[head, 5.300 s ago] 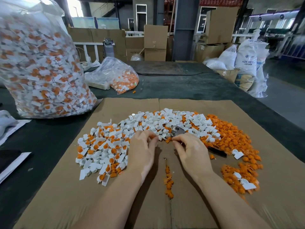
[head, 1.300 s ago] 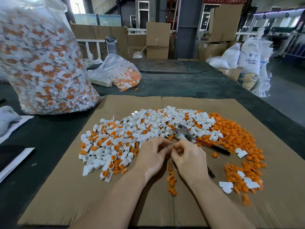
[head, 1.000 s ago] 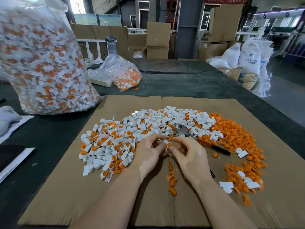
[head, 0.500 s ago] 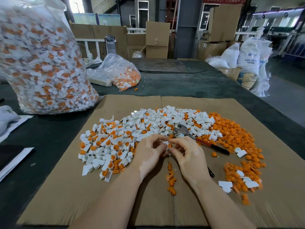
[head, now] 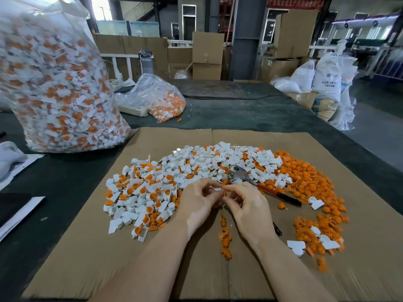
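My left hand [head: 199, 202] and my right hand [head: 248, 205] meet fingertip to fingertip over the middle of a cardboard sheet [head: 152, 269]. Between them they pinch a small white plastic piece [head: 218, 189] with an orange insert at its edge. Behind the hands a wide heap of white pieces [head: 196, 166] lies on the sheet, many with orange inserts. To the right spreads a pile of loose orange inserts [head: 305, 177]. A short line of orange inserts [head: 225, 238] runs along the cardboard seam below the hands.
Pliers with a red-and-black handle [head: 261, 186] lie on the heap just right of my hands. A big clear bag of pieces [head: 54, 83] stands at the left, a smaller bag [head: 159, 99] behind. Boxes and white sacks [head: 327, 83] stand beyond the dark table [head: 239, 114].
Since five seconds ago both hands drew back from the heap toward me and came together on one small piece; in the last second they barely shifted, only the fingers working.
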Motion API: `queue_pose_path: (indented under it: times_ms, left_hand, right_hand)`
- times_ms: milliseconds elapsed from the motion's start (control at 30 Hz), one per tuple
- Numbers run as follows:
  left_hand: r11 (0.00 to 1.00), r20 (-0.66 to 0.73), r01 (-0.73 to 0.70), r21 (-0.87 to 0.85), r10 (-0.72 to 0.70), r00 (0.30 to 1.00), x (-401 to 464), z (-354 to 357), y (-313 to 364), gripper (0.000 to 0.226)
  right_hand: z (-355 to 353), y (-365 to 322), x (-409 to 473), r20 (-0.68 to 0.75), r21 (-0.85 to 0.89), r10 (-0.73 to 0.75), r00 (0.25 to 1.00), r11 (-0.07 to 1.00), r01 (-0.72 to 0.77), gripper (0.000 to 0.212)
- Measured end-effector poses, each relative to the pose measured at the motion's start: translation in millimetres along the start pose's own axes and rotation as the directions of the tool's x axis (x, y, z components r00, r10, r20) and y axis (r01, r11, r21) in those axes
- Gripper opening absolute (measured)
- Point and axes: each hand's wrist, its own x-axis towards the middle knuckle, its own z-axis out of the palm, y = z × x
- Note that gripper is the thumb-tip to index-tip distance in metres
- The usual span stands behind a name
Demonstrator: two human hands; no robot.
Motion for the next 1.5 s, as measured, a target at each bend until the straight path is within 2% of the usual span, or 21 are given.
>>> queue_pose_path:
  times_ms: [133,200,267,333,433,533,633,833,900,967,1033,1133,1367,1500]
  left_hand:
    - [0.997,0.004,0.055,-0.056,-0.054,0.999,2,2,3,0.008]
    - [0.990,0.004,0.087,-0.114,-0.087,0.996,2,2,4,0.008]
    - [0.984,-0.007,0.099,-0.146,-0.101,0.995,3,3,5,0.007]
    - [0.982,-0.017,0.102,-0.156,-0.106,0.994,4,3,5,0.009]
    - [0.978,-0.030,0.116,-0.175,-0.123,0.992,5,3,5,0.010]
    - [0.974,-0.034,0.126,-0.187,-0.134,0.990,6,3,5,0.010]
    - [0.972,-0.041,0.134,-0.196,-0.144,0.989,6,3,6,0.009]
    - [0.936,-0.044,0.195,-0.295,-0.217,0.975,7,2,9,0.009]
    - [0.904,-0.038,0.232,-0.359,-0.262,0.964,10,1,12,0.009]
    - [0.870,-0.040,0.246,-0.427,-0.290,0.956,12,0,14,0.008]
    - [0.823,-0.038,0.254,-0.508,-0.316,0.948,13,-1,17,0.008]
    - [0.780,-0.054,0.262,-0.568,-0.353,0.934,15,-3,19,0.010]
    - [0.782,-0.135,0.266,-0.564,-0.405,0.905,22,-6,16,0.010]
    - [0.769,-0.157,0.262,-0.583,-0.423,0.892,23,-5,17,0.006]
  right_hand:
    - [-9,3,4,-0.078,-0.149,0.005,0.997,0.989,-0.017,0.030]
    - [-18,6,10,-0.088,-0.311,0.104,0.991,0.942,-0.127,0.038]
    - [-28,12,17,-0.033,-0.502,0.321,0.947,0.813,-0.294,0.051]
    - [-34,17,22,0.061,-0.637,0.496,0.866,0.688,-0.348,0.063]
    - [-40,22,28,0.194,-0.675,0.601,0.775,0.655,-0.339,0.066]
    - [-42,23,32,0.268,-0.689,0.621,0.737,0.658,-0.304,0.063]
    - [-39,23,31,0.244,-0.715,0.596,0.765,0.643,-0.273,0.058]
    - [-42,21,27,0.129,-0.739,0.423,0.897,0.644,-0.198,0.047]
    - [-47,16,31,0.121,-0.715,0.347,0.930,0.680,-0.161,0.038]
    - [-53,6,36,0.164,-0.615,0.328,0.930,0.771,-0.164,0.033]
    - [-57,-6,39,0.273,-0.487,0.355,0.894,0.852,-0.189,0.032]
    - [-61,-19,40,0.469,-0.268,0.397,0.789,0.915,-0.301,0.035]
    - [-68,-30,33,0.678,-0.038,0.438,0.590,0.823,-0.567,0.034]
    - [-70,-31,32,0.701,-0.036,0.443,0.559,0.805,-0.592,0.033]
